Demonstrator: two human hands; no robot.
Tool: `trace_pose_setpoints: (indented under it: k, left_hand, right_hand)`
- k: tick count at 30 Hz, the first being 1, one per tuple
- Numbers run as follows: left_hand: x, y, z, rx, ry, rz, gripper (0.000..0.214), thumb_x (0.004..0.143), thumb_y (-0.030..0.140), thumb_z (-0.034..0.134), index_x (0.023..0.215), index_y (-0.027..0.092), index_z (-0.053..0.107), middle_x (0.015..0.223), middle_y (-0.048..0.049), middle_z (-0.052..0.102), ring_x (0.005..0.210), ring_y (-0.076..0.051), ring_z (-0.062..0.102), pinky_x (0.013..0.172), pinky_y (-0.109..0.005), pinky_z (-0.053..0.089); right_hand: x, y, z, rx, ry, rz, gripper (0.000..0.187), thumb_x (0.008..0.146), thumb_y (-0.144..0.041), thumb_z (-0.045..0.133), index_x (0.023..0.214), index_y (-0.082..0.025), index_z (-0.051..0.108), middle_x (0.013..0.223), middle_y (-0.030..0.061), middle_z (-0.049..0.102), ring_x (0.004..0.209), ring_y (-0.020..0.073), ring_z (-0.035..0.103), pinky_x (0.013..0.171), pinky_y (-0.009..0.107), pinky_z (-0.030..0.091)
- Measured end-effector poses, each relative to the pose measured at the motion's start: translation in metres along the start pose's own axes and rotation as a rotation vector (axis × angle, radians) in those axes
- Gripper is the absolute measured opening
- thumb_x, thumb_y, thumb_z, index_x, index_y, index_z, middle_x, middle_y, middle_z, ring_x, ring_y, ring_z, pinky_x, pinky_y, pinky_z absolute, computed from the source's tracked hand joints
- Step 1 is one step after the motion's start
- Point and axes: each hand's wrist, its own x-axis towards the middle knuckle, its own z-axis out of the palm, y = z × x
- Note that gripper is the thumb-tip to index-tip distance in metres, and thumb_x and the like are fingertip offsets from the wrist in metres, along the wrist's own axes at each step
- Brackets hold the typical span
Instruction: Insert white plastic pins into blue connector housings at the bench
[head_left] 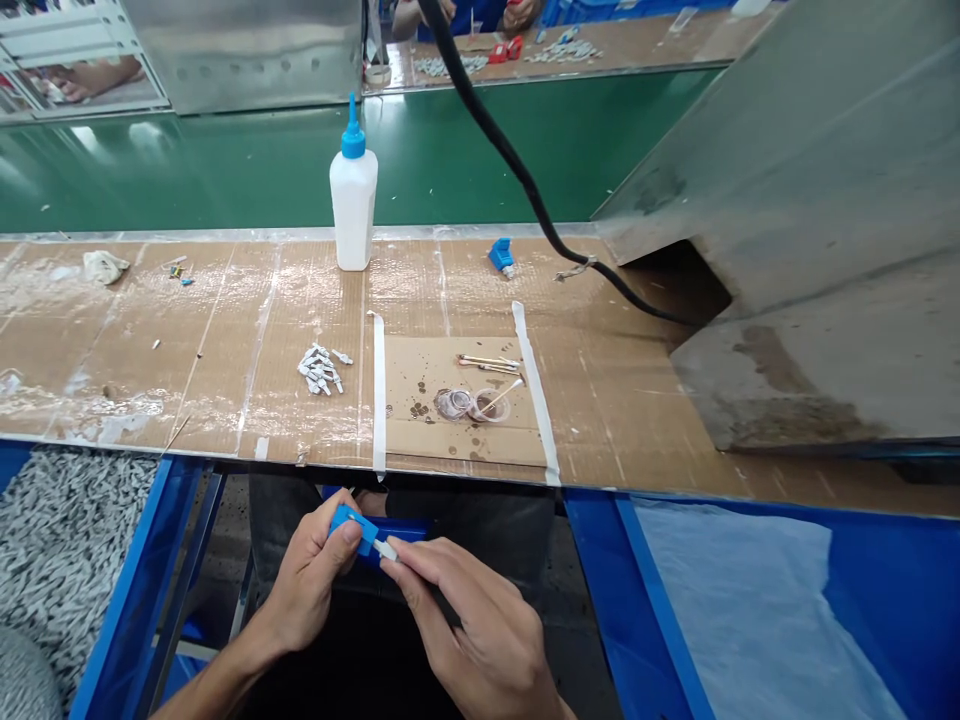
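At the far left, below the bench (pixel 225 400), a heap of small pale parts (pixel 60 540) lay behind a blue rail. Further right, a pile of white pieces (pixel 320 368) sat on the bench, with a white bottle (pixel 353 195) upright behind it. Under the bench edge, the left hand (pixel 304 585) had its grip closed round a small blue part (pixel 352 524), thumb on top. The right hand (pixel 480 625) pinched the white tip (pixel 386 549) at that part's right end between thumb and forefinger. Right of the pile, a stained clear dish (pixel 472 405) and a second blue part (pixel 501 255) rested on the bench.
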Motion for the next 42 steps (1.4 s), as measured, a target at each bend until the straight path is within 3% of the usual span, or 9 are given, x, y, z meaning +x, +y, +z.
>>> trace_pose_setpoints:
  k: [3, 4, 9, 18, 24, 30, 34, 37, 42]
  left_hand:
    - [0.006, 0.007, -0.004, -0.301, 0.204, 0.035, 0.041, 0.095, 0.054, 0.060, 0.076, 0.019, 0.048, 0.065, 0.0072, 0.029, 0.053, -0.008, 0.018, 0.048, -0.022, 0.014]
    - [0.008, 0.009, -0.004, -0.383, 0.214, 0.055, 0.041, 0.095, 0.053, 0.060, 0.076, 0.019, 0.048, 0.066, 0.0073, 0.029, 0.052, -0.008, 0.016, 0.048, -0.021, 0.013]
    - [0.009, 0.010, 0.009, -0.527, -0.120, 0.027, 0.039, 0.095, 0.051, 0.056, 0.077, 0.017, 0.051, 0.066, 0.0056, 0.032, 0.052, -0.008, 0.017, 0.048, -0.021, 0.014]
    - [0.006, 0.004, 0.019, -0.561, -0.149, 0.054, 0.037, 0.094, 0.049, 0.056, 0.078, 0.015, 0.055, 0.070, 0.0035, 0.037, 0.053, -0.007, 0.020, 0.050, -0.023, 0.015]
    - [0.007, 0.001, 0.016, -0.594, -0.221, 0.056, 0.016, 0.091, 0.033, 0.069, 0.100, 0.021, 0.064, 0.088, 0.0008, 0.044, 0.060, -0.007, 0.034, 0.052, -0.020, 0.025]
    - [0.008, 0.005, 0.019, -0.720, -0.261, 0.056, 0.015, 0.079, 0.012, 0.069, 0.091, 0.019, 0.063, 0.098, -0.0016, 0.045, 0.071, -0.009, 0.042, 0.057, -0.020, 0.031]
    - [0.005, 0.008, 0.026, -0.812, -0.253, 0.060, 0.013, 0.079, 0.025, 0.067, 0.084, 0.016, 0.059, 0.094, -0.0027, 0.044, 0.070, -0.011, 0.041, 0.059, -0.024, 0.031]
    - [0.006, 0.009, 0.030, -0.719, -0.151, 0.153, 0.016, 0.091, 0.029, 0.058, 0.081, 0.016, 0.058, 0.093, -0.0017, 0.044, 0.066, -0.011, 0.040, 0.062, -0.026, 0.032]
    - [0.006, 0.004, 0.029, -0.555, -0.066, 0.254, 0.014, 0.091, 0.030, 0.059, 0.083, 0.018, 0.061, 0.095, -0.0019, 0.042, 0.072, -0.014, 0.043, 0.067, -0.030, 0.035]
  right_hand:
    - [-0.005, -0.005, -0.006, -0.043, 0.095, -0.007, 0.029, 0.089, 0.004, 0.066, 0.110, -0.015, 0.070, 0.089, 0.0046, 0.075, 0.080, 0.0144, 0.072, 0.075, 0.023, 0.062]
    - [-0.006, -0.007, -0.008, -0.025, 0.112, 0.029, 0.029, 0.089, 0.003, 0.067, 0.110, -0.017, 0.071, 0.091, 0.0034, 0.076, 0.081, 0.0143, 0.073, 0.076, 0.022, 0.062]
    - [0.000, -0.010, -0.004, 0.210, -0.019, 0.302, 0.016, 0.093, -0.014, 0.071, 0.104, -0.025, 0.075, 0.089, -0.0025, 0.078, 0.074, 0.0121, 0.075, 0.074, 0.019, 0.063]
    - [0.005, -0.009, 0.009, 0.301, -0.042, 0.433, 0.010, 0.094, -0.024, 0.069, 0.099, -0.024, 0.078, 0.079, -0.0015, 0.077, 0.068, 0.0132, 0.074, 0.075, 0.021, 0.063]
    - [0.000, -0.003, 0.004, 0.237, 0.007, 0.356, 0.009, 0.093, -0.020, 0.070, 0.099, -0.021, 0.077, 0.087, 0.0024, 0.079, 0.073, 0.0156, 0.075, 0.073, 0.023, 0.064]
    - [-0.007, 0.002, 0.001, 0.132, 0.034, 0.144, 0.022, 0.090, -0.006, 0.070, 0.106, -0.019, 0.074, 0.091, 0.0017, 0.077, 0.080, 0.0144, 0.075, 0.076, 0.021, 0.063]
    - [-0.007, -0.002, 0.004, 0.101, 0.030, 0.074, 0.026, 0.088, 0.000, 0.070, 0.107, -0.018, 0.071, 0.091, 0.0022, 0.076, 0.079, 0.0137, 0.073, 0.075, 0.021, 0.062]
    - [-0.008, -0.005, 0.006, 0.107, 0.052, 0.099, 0.025, 0.088, -0.001, 0.070, 0.106, -0.019, 0.071, 0.088, 0.0014, 0.075, 0.075, 0.0128, 0.072, 0.073, 0.021, 0.061]
    - [-0.010, -0.005, 0.008, 0.111, 0.044, 0.139, 0.021, 0.089, -0.004, 0.069, 0.104, -0.019, 0.071, 0.083, 0.0003, 0.074, 0.071, 0.0120, 0.071, 0.069, 0.021, 0.060]
